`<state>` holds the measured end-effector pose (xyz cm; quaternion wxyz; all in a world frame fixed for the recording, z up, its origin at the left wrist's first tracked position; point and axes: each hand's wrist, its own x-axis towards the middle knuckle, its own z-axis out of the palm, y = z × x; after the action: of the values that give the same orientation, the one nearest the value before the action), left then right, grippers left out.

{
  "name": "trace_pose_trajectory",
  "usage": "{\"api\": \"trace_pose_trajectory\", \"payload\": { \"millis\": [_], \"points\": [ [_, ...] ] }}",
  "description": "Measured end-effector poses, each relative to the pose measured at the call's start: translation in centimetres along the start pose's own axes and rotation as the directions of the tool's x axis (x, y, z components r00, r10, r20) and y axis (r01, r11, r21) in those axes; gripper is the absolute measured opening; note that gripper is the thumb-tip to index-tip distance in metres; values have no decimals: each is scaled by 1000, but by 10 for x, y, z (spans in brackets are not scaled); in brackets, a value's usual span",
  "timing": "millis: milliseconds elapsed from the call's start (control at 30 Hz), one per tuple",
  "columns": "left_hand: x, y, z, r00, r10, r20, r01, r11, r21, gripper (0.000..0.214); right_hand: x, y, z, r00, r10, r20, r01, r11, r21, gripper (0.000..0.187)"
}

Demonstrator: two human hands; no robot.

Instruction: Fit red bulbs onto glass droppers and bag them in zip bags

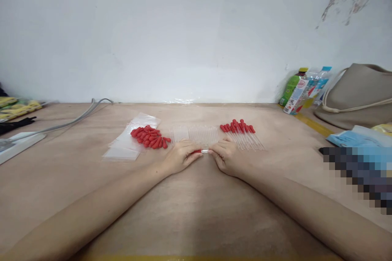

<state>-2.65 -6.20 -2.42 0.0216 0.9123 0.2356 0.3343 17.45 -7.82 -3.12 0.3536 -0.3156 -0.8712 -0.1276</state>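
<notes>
Between the fingertips of my left hand (180, 156) is a red rubber bulb (197, 151), mostly covered by the fingers. My right hand (226, 155) pinches a clear glass dropper tube (205, 151), whose end meets the bulb; how far it sits inside is hidden. Left of my hands, a heap of red rubber bulbs (150, 136) lies partly on clear plastic bags (122, 147). Just beyond my hands is a row of clear tubes (196, 133). To the right lie several droppers with red bulbs (240, 128) on their tubes, tips pointing toward me.
Bottles (295, 89) and a grey-brown drawstring bag (357, 94) stand at the back right. Nearer, blue packaging (361, 142) lies beside a dark, pixelated object (358, 175). A grey cable (76, 120) runs to a white power strip (20, 142) on the left. A wall closes off the back.
</notes>
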Motion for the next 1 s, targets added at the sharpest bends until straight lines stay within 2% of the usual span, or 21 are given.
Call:
{"api": "trace_pose_trajectory", "payload": {
  "millis": [167,267,433,500,567,633,700,767,800,867,1000],
  "points": [
    [1,0,1,999,37,-15,-37,999,-8,18,1,-3,3,998,61,24,-61,998,6,31],
    [1,0,0,1000,11,-20,-11,1000,-2,17,1,-2,3,994,94,62,-95,995,10,30],
    [3,0,-2,999,-49,-15,50,999,18,17,4,3,-6,993,31,116,-17,993,-120,26],
    [2,0,-4,996,-76,-38,77,996,39,28,5,10,-11,992,36,124,-13,983,-184,25],
    [1,-1,-5,993,-104,-64,107,993,53,42,4,20,-15,987,142,79,-124,971,-206,25],
    [0,-2,-6,989,-123,-77,128,990,66,41,2,34,-18,940,341,-10,-336,922,-191,26],
    [-2,-2,-5,989,-133,-68,139,987,83,27,-1,47,-19,842,533,-79,-538,824,-175,26],
    [-2,-3,-5,989,-139,-50,143,985,95,15,-3,57,-19,753,649,-109,-656,727,-203,23],
    [-2,-3,-5,989,-140,-39,143,985,97,13,-4,60,-18,727,677,-116,-683,694,-228,21],
    [-2,-2,-5,990,-141,-27,143,986,92,12,-5,62,-16,714,690,-118,-691,668,-276,17],
    [-1,0,-6,988,-153,-16,154,986,70,19,-6,59,-12,768,630,-112,-629,710,-318,16]
  ]
}}
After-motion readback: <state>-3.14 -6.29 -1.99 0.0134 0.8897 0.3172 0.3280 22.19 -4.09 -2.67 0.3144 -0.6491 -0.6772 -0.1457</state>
